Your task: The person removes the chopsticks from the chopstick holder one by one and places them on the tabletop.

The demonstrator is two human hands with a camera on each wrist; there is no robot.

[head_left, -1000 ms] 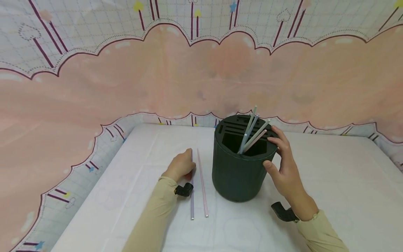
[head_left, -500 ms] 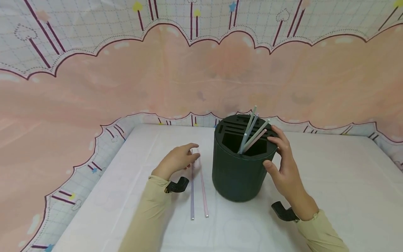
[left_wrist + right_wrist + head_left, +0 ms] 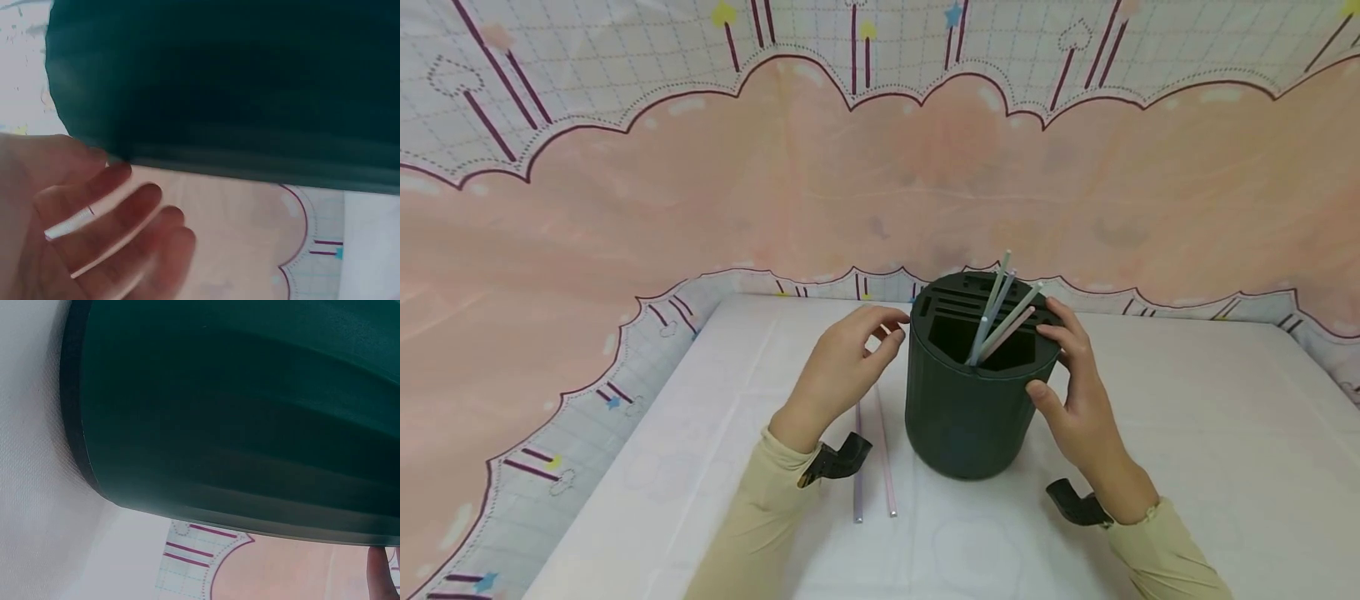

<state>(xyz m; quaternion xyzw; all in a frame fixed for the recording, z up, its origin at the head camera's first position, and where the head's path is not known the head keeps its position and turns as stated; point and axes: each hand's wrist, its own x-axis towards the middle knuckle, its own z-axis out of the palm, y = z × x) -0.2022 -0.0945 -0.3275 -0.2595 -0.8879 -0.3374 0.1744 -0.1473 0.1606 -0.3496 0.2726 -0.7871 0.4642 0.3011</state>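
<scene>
Tipping risk: right hand (image 3: 1078, 400) grips the rim of the dark green holder (image 3: 966, 408) at table centre. Left hand (image 3: 842, 367), released and empty, nears it; a bump could spill the upright straws (image 3: 1000, 321).

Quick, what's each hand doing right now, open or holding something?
Left hand: open, holding nothing, beside the green holder.
Right hand: gripping the green holder.
</scene>
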